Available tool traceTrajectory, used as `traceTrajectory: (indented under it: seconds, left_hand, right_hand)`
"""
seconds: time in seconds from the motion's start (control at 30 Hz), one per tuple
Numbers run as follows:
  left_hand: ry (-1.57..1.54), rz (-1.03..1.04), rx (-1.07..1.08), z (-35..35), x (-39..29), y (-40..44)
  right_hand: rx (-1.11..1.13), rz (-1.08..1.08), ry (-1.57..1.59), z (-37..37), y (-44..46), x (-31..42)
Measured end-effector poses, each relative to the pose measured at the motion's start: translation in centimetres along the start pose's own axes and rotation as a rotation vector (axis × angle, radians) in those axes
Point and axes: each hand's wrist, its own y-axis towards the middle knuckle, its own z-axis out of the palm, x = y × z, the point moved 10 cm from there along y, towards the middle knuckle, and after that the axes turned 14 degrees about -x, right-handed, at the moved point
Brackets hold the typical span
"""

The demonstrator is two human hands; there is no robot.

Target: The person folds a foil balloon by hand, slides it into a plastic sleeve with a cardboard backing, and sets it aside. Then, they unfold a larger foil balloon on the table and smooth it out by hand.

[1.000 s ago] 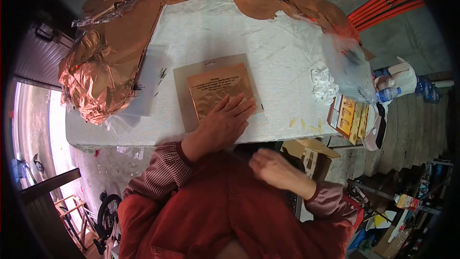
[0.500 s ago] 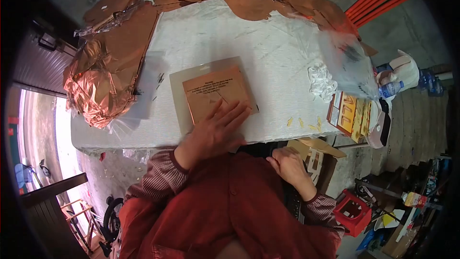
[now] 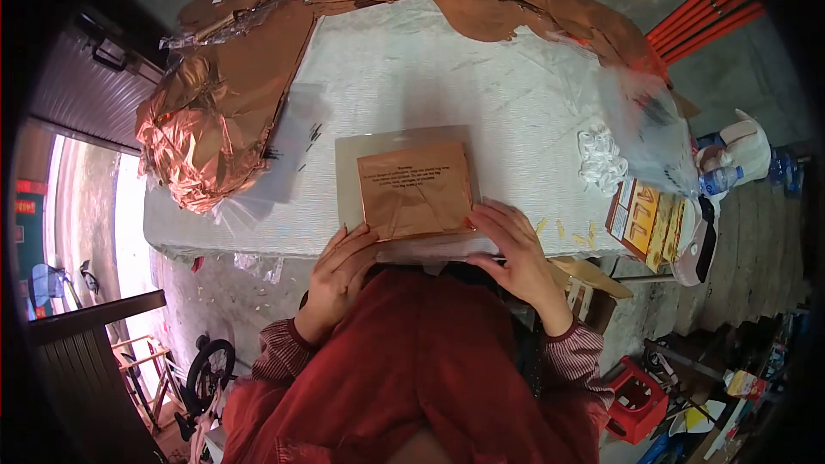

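A flat copper-coloured folded sheet [image 3: 421, 202] lies inside a clear plastic bag [image 3: 348, 174] with printed black warning text, on the white table in front of me. My left hand [image 3: 340, 275] rests at the bag's near left corner, fingers stretched out and lying against its edge. At the near right corner, my right hand [image 3: 517, 259] touches the bag with its fingertips, the thumb spread away from the fingers. The bag's near end reaches the table edge between both hands.
Crumpled copper foil [image 3: 202, 150] and clear bags [image 3: 301, 112] lie on the left. Brown sheets [image 3: 490, 13] cover the table's far edge. To the right are a white bundle [image 3: 600, 159], a plastic stack [image 3: 649, 125], yellow scraps [image 3: 563, 230] and a yellow box [image 3: 640, 219].
My left hand has moved from on top of the bag to its near left corner. My right hand has risen from my lap to the right corner. The view has shifted slightly.
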Motion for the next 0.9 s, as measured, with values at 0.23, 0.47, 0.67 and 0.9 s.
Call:
traceTrajectory:
  seconds: [0.23, 0.47, 0.67, 0.9]
  left_hand:
    - [-0.073, -0.027, -0.083, -0.8, 0.3, 0.8]
    - [-0.102, -0.179, -0.116, -0.2, 2.2, 1.1]
    - [-0.101, -0.258, -0.061, 0.4, 2.1, 2.0]
    - [-0.059, -0.131, -0.109, -0.7, 2.2, 1.0]
  right_hand:
    - [-0.127, 0.085, 0.036, 0.2, -0.4, -1.8]
    - [-0.295, 0.158, -0.062, 0.4, -0.4, -1.6]
    - [-0.366, 0.304, -0.1, 0.5, -1.0, -2.3]
    - [-0.494, 0.389, -0.001, -1.0, -2.2, -3.8]
